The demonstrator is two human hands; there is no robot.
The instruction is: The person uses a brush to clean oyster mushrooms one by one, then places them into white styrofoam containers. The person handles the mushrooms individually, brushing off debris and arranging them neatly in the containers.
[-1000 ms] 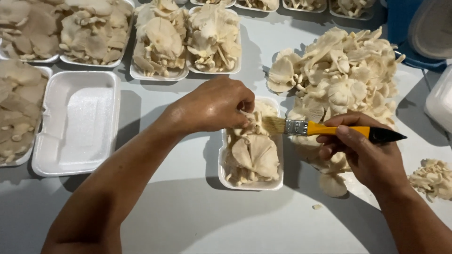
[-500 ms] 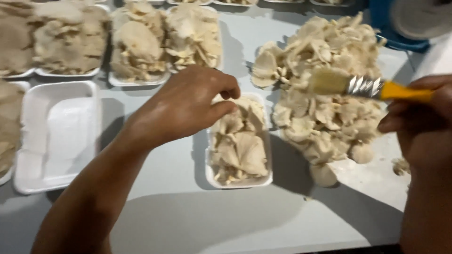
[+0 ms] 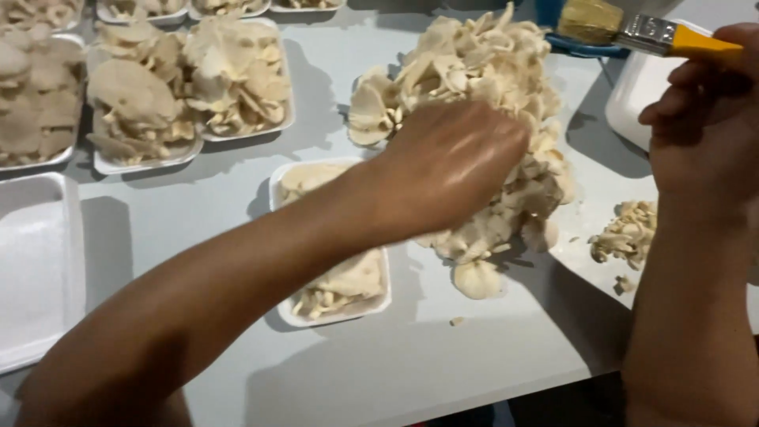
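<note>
your left hand rests on the loose mushroom pile, grip unclear. your right hand grips a paintbrush above the table's far edge.

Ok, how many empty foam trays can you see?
1 for certain: the empty tray at the left edge. A white container below the brush at the right may be another; it is partly hidden.

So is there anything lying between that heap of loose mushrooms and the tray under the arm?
Nothing visible does: the mushroom heap sits right beside the half-filled tray, with only bare table between. The left hand rests on the heap.
</note>
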